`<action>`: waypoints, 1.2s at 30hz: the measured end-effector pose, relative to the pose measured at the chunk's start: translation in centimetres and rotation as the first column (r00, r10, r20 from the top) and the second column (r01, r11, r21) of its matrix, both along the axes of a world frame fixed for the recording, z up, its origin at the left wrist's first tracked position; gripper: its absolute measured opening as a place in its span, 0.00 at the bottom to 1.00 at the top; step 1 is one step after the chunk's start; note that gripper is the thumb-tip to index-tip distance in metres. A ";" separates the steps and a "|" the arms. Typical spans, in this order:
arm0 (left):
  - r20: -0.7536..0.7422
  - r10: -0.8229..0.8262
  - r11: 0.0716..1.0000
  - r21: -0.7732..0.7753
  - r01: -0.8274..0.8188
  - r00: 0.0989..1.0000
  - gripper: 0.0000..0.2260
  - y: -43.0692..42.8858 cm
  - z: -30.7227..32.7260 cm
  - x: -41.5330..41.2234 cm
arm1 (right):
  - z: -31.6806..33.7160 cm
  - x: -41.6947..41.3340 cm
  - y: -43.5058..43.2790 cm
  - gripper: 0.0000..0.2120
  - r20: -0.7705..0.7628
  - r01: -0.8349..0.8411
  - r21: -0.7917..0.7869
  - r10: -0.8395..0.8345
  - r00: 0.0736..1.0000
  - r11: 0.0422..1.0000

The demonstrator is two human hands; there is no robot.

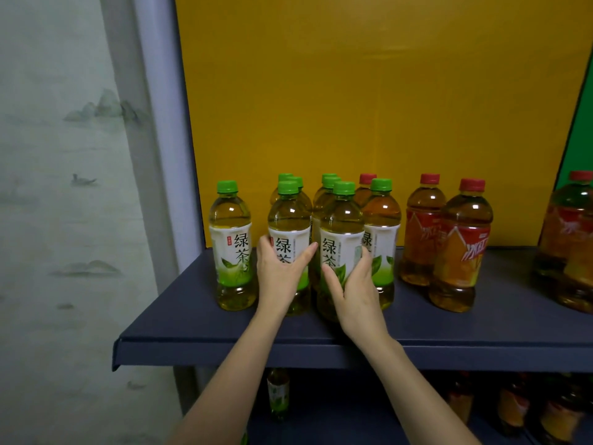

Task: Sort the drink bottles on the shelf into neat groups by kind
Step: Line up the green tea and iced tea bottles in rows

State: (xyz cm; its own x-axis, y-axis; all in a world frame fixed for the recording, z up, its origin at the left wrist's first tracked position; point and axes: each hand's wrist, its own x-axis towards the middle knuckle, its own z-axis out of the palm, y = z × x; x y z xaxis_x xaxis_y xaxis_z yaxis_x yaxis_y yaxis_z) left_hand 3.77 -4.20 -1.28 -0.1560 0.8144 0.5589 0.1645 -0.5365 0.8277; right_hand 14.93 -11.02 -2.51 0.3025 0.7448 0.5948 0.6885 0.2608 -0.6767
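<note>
Several green-capped green tea bottles stand on the dark blue shelf (199,319). My left hand (278,275) wraps the front bottle of the left column (288,220). My right hand (354,290) grips the front bottle of the middle column (341,223). One green tea bottle (230,239) stands alone at the left, another (382,220) just right of my right hand. Red-capped iced tea bottles (462,245) stand to the right; one red cap (367,178) shows behind the green bottles.
A yellow panel (369,101) backs the shelf. More red-label bottles (574,239) crowd the far right edge. A lower shelf holds a green tea bottle (278,393) and several red-label bottles (513,406). A grey post (154,155) bounds the left side.
</note>
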 end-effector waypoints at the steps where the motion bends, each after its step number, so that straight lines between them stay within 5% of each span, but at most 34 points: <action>1: -0.004 -0.002 1.000 -0.011 0.002 1.000 0.25 0.4 0.1 0.2 | 0.1 0.0 0.3 0.38 -0.004 0.003 0.000 -0.003 1.000 1.000; 7: -0.043 0.040 0.998 -0.046 -0.042 0.998 0.26 1.1 0.5 0.9 | 0.2 0.3 1.6 0.37 -0.050 0.004 0.009 -0.004 0.999 1.000; 12: -0.147 0.021 0.998 -0.052 -0.029 0.989 0.38 -0.2 0.1 -0.5 | 0.1 0.8 0.7 0.36 -0.049 -0.048 0.029 0.049 0.998 0.998; 17: -0.171 0.304 0.911 0.341 -0.233 0.937 0.13 -3.5 -0.9 -4.2 | 0.1 -0.7 -1.8 0.21 -0.012 -0.010 0.366 0.016 1.000 0.931; 21: -0.120 0.462 0.842 0.368 -0.393 0.879 0.24 -3.0 -0.5 -7.0 | 0.2 -3.2 -1.6 0.17 0.039 -0.148 0.427 0.145 0.989 0.892; 28: -0.171 0.117 0.993 0.027 -0.114 0.978 0.46 1.2 0.1 -9.6 | -0.6 -6.7 1.9 0.32 -0.006 -0.119 0.294 0.127 0.992 0.948; 36: -0.252 -0.171 0.983 -0.115 0.146 0.952 0.36 4.0 -0.2 -11.7 | -0.3 -8.3 4.4 0.43 -0.104 0.072 0.093 -0.062 0.993 0.993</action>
